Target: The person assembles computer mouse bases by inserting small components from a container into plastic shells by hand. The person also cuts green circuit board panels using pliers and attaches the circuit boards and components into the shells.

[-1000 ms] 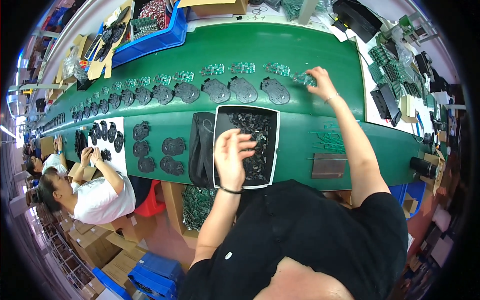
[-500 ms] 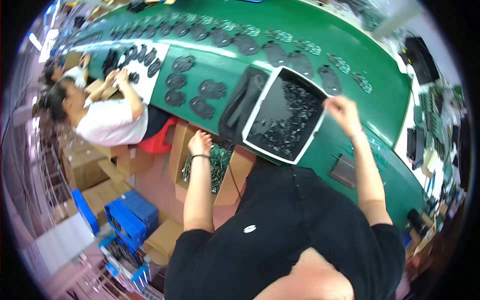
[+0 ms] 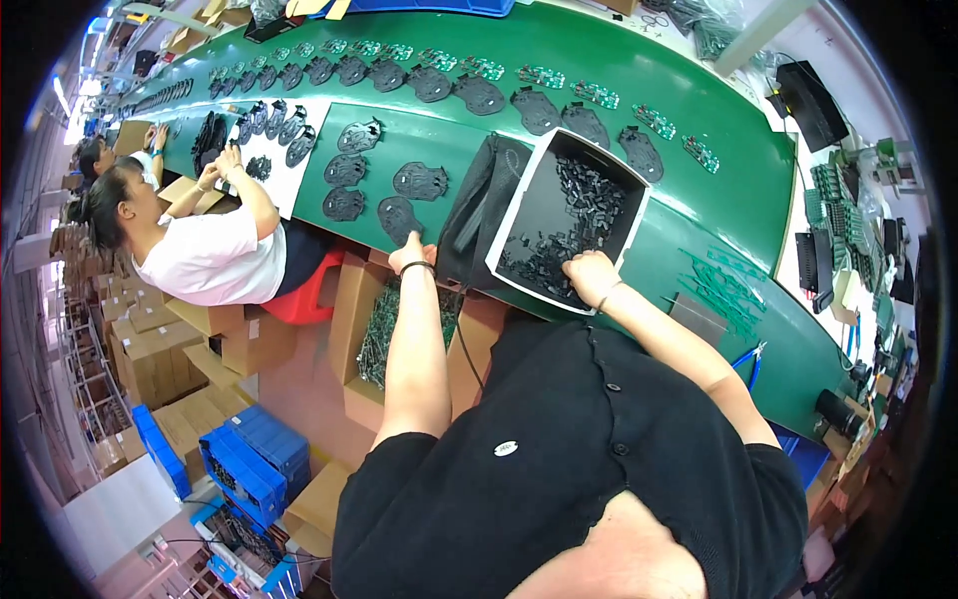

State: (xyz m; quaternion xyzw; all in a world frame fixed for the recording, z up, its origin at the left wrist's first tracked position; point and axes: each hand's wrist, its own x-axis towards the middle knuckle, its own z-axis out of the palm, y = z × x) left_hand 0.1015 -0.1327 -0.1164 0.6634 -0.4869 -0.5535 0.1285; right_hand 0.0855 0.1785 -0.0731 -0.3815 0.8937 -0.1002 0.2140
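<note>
My left hand [image 3: 411, 255] grips the near edge of a black plastic shell [image 3: 399, 218] at the front edge of the green bench. Its fingers are closed there, partly hidden. My right hand [image 3: 593, 277] reaches into the near right part of a white-rimmed tray [image 3: 636, 222], down among small black plastic parts [image 3: 591, 205]. Those fingers are bent together, and what they hold cannot be made out. More black shells [image 3: 420, 181] lie left of the tray. A dark bag-like item [image 3: 481, 195] stands against the tray's left side.
Black shells [image 3: 534, 110] and green circuit boards [image 3: 596, 94] line the bench [image 3: 738, 215]. Green strips [image 3: 728, 290], a dark flat block [image 3: 699, 319] and blue-handled pliers [image 3: 753, 364] lie right. An open carton [image 3: 359, 389] stands below my left arm. A co-worker [image 3: 215, 250] sits at left.
My right hand has come from beyond the tray's right rim down into the parts. My left hand has moved from above the carton to the nearest shell. The view has shifted slightly.
</note>
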